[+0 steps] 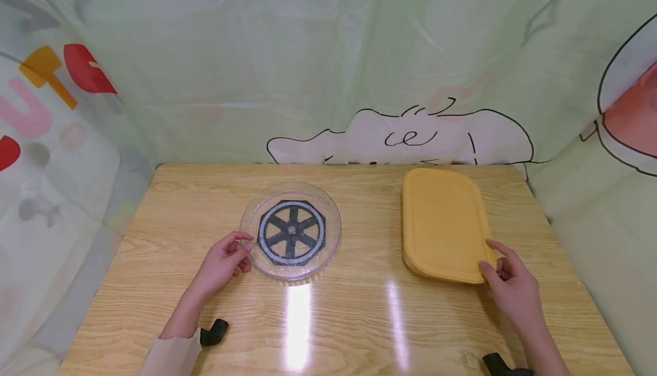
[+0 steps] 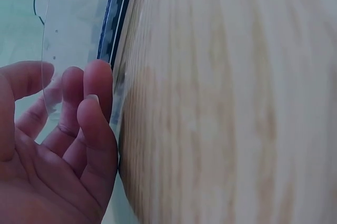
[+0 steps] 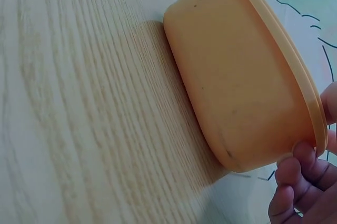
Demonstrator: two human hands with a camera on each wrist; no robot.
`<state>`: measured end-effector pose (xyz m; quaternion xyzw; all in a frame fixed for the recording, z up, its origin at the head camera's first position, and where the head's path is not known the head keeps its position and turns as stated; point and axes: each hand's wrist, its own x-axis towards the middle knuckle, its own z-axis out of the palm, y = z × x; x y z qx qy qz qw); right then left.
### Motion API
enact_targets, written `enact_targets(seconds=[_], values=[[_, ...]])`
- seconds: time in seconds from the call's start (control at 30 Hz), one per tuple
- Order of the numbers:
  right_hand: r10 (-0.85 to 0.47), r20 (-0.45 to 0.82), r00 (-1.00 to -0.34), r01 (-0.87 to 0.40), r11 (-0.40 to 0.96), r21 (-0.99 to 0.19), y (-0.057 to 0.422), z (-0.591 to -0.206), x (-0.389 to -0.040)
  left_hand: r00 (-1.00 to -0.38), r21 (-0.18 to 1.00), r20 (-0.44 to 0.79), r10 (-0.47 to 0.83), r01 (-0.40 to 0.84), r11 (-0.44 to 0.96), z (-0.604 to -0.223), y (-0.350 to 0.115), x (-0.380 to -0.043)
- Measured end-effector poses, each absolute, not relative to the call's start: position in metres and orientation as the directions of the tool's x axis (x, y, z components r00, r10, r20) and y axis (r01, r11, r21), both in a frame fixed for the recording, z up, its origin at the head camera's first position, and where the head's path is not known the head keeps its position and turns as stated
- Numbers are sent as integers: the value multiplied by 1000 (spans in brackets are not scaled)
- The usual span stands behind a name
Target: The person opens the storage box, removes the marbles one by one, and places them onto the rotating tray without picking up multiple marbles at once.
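Note:
On the left of the table lies a clear round dish (image 1: pixel 333 239). A dark, wheel-like piece (image 1: pixel 291 229) with spokes and a pale ring shows within its outline. My left hand (image 1: pixel 226 259) is at the dish's left rim, thumb and index finger on either side of it, the other fingers loosely curled below. To the right stands a yellow lidded container (image 1: pixel 443 222), longer than wide with rounded corners. My right hand (image 1: pixel 513 284) pinches its near right corner, thumb on the lid (image 1: pixel 441 205). The right wrist view shows fingertips (image 3: pixel 303 153) under the lid's edge.
The wooden table (image 1: pixel 359 319) ends at the back against a pale green curtain (image 1: pixel 256 51) printed with cartoon outlines. Black pieces of wrist gear (image 1: pixel 214 332) show beside both forearms.

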<state>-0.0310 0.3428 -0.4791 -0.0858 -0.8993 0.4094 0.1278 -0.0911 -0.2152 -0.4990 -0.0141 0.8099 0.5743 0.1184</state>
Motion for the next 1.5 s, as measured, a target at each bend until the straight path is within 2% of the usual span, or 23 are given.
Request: enact_targets(seconds=[0.4,0.83,1.5], values=[[220,227,-949,-7,702,-712,336,-479,-29,-975,928,-202,98,-158,336,-499,-212,-91],[187,312,-932,-110,674,-731,317,-474,-30,-977,927,-193,87,-152,344,-499,-211,-91],[138,352,-926,-174,672,-720,294,-469,-37,-981,929,-181,73,-146,340,-498,-209,-88]])
